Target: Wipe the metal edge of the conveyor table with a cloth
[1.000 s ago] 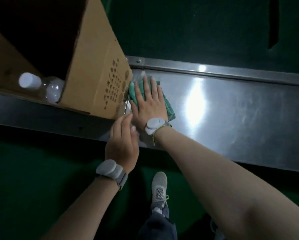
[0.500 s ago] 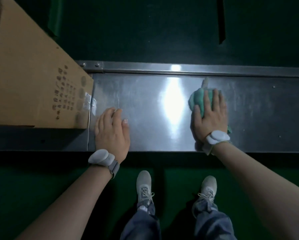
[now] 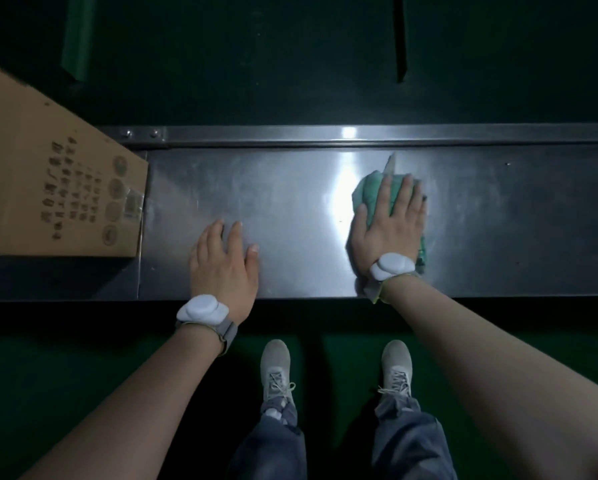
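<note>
The metal edge (image 3: 290, 202) of the conveyor table is a long shiny steel strip running left to right in front of me, with a bright light glare near its middle. A green cloth (image 3: 368, 194) lies on it right of the glare. My right hand (image 3: 391, 226) presses flat on the cloth, fingers spread, covering most of it. My left hand (image 3: 223, 265) rests flat on the bare steel to the left, fingers apart, holding nothing. Both wrists wear white sensor bands.
A brown cardboard box (image 3: 55, 192) with printed text stands on the strip at the far left. A raised steel rail (image 3: 429, 133) borders the strip's far side, with the dark conveyor belt (image 3: 256, 64) beyond. My two shoes stand on green floor (image 3: 82, 375) below the near edge.
My right hand slid the cloth from beside the box to the right along the steel. My left hand moved from the box's corner to the bare steel, and the view shifted right.
</note>
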`<state>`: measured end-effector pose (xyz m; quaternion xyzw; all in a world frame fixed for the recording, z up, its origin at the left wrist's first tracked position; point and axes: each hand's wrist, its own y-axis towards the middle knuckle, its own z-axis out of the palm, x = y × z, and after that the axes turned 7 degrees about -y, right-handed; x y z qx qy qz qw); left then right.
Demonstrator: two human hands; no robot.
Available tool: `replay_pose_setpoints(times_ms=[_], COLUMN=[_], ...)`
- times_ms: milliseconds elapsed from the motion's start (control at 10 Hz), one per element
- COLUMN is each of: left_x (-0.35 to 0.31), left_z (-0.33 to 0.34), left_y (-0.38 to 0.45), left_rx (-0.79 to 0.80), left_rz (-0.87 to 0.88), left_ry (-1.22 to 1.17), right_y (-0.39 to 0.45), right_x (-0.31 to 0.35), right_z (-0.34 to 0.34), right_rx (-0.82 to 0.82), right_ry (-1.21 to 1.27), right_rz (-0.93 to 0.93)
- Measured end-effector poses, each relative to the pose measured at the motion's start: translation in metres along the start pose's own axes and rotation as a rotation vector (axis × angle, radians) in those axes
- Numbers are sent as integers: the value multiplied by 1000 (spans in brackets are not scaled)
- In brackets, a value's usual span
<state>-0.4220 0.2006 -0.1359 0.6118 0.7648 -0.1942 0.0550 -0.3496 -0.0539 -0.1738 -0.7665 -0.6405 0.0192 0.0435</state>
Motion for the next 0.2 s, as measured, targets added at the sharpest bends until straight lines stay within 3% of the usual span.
replay_pose_setpoints(times_ms=[200], left_x=[-91], left_z=[-30], left_y=[-4], left_rx=[154], left_rz=[-57], left_ry=[71], right_y=[29], right_x=[-21], right_z=[-44], right_rx=[371], right_ry=[-37], right_rz=[-103])
